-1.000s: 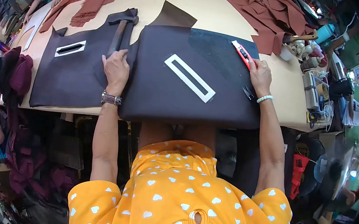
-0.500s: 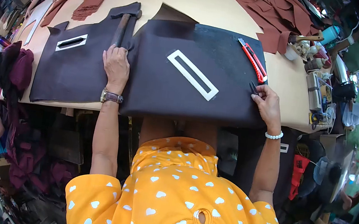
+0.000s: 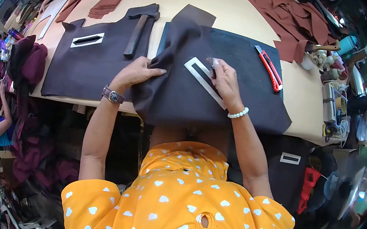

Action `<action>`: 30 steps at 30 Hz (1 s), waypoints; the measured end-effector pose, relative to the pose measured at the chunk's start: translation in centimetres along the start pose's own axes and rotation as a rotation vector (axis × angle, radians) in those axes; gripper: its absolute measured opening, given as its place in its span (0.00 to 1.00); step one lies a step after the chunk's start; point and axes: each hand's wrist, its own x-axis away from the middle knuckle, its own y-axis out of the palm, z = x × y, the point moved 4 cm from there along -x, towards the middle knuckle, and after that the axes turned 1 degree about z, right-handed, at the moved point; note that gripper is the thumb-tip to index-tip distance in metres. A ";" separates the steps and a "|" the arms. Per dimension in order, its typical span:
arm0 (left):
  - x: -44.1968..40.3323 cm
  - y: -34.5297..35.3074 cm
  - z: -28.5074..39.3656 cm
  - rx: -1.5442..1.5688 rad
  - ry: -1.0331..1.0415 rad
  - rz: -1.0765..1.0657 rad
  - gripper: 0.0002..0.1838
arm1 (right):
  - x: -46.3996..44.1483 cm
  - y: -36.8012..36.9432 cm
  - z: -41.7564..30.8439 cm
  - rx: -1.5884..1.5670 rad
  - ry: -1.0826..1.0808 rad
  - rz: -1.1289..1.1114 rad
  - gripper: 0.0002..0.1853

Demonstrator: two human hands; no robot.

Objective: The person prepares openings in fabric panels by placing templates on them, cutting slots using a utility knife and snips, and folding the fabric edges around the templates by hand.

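Observation:
My left hand (image 3: 136, 73) is closed on the left part of a dark brown leather sheet (image 3: 175, 106), which is bunched and partly raised. My right hand (image 3: 227, 81) is pinched above the same sheet, beside a white rectangular frame with a long slot (image 3: 213, 94). A small dark pointed tool is between its fingertips, mostly hidden. Under the leather lies a black board (image 3: 242, 48), with a red utility knife (image 3: 269, 69) on its right side. To the left, a hammer (image 3: 135, 35) rests on another dark leather piece (image 3: 71, 75), which bears a white slotted frame (image 3: 87, 40).
Reddish-brown leather pieces (image 3: 291, 20) are piled at the back right, and more strips (image 3: 110, 0) lie at the back left. A brush (image 3: 322, 48) and a power strip (image 3: 330, 105) are at the right edge. Other people are at the left.
My left hand has left the hammer handle and taken hold of the leather, whose left part is now lifted and folded. My right hand has moved left from beside the knife to the white frame.

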 end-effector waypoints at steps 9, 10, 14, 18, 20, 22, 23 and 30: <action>-3.5 2.5 -1.4 0.758 -0.083 0.102 0.20 | 4.7 -0.4 0.1 -0.258 0.033 0.162 0.16; -2.6 2.8 0.1 0.688 -0.087 0.092 0.21 | 5.1 -0.5 0.2 -0.288 0.025 0.168 0.16; -0.2 3.9 2.9 0.303 -0.026 0.085 0.29 | 5.5 -0.7 0.1 -0.305 -0.004 0.187 0.18; -2.7 4.9 -0.3 0.357 -0.085 0.088 0.34 | 5.8 -0.7 0.0 -0.344 -0.022 0.152 0.18; -1.6 5.8 1.1 0.472 -0.151 0.285 0.32 | 5.9 -0.6 0.0 -0.356 -0.031 0.139 0.18; -1.0 7.2 2.5 0.706 -0.108 0.299 0.27 | 6.0 -0.6 0.1 -0.391 -0.036 0.133 0.18; -0.9 7.8 3.4 0.781 -0.058 0.244 0.25 | 6.0 -0.6 0.0 -0.408 -0.039 0.130 0.18; -2.6 10.3 3.5 0.994 0.069 0.287 0.15 | 5.9 -0.8 0.2 -0.414 -0.050 0.087 0.16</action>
